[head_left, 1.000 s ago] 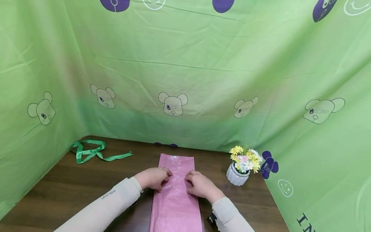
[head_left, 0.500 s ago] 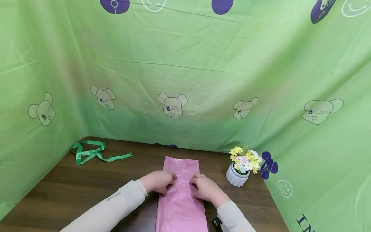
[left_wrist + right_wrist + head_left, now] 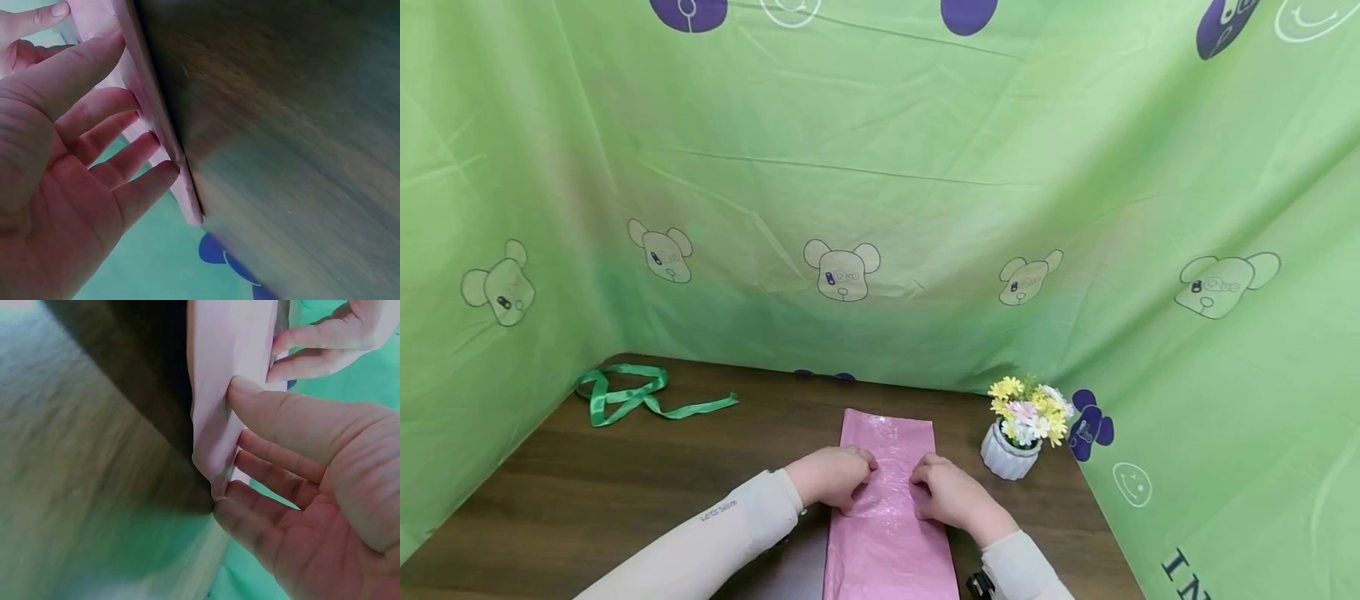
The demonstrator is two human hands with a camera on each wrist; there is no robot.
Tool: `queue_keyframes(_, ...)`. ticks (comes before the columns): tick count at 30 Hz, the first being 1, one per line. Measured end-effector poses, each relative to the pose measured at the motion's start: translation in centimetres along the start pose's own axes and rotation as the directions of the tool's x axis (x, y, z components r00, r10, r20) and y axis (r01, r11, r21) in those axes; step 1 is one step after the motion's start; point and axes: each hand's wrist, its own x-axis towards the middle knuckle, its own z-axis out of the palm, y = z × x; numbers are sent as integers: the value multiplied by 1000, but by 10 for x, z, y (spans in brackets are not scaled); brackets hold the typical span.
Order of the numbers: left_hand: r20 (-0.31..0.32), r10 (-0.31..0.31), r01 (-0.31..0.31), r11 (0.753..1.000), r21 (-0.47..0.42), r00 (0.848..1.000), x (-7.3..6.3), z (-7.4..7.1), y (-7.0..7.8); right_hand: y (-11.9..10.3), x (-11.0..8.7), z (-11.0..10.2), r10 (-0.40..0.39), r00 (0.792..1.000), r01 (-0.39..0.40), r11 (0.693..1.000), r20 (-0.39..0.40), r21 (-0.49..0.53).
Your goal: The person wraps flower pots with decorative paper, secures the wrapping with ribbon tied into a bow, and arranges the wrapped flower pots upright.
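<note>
A long pink wrapped package (image 3: 891, 542) lies on the table, its glossy upper face toward the head camera and its near end cut off by the frame. My left hand (image 3: 833, 477) rests on its left side, fingers slightly bent. Opposite, my right hand (image 3: 957, 498) touches the right side. In the left wrist view, fingertips of the left hand (image 3: 81, 137) meet the package (image 3: 134, 69) along its edge. The right wrist view has the thumb of the right hand (image 3: 312, 469) against the package's side wall (image 3: 215, 369), with the other fingertips along its edge.
Green ribbon (image 3: 655, 400) lies loosely looped at the back left of the brown wooden table (image 3: 587, 492). A white pot of artificial flowers (image 3: 1011, 454) stands right of the package. Green printed cloth (image 3: 745, 208) hangs around the back and sides.
Both hands and the pink package have shifted to the right and slightly nearer, toward the flower pot's side. Ribbon and flower pot stay put; the head view has turned slightly.
</note>
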Motion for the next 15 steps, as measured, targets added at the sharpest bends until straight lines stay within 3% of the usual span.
queue_keyframes(10,-8,-11,11,1000,10,1000,5,6,-1,3,-2,3,30,999,-30,999,-14,-31)
queue_keyframes(15,-14,-49,49,999,5,999,4,5,5,4,-5,5,35,999,-35,999,-21,-12)
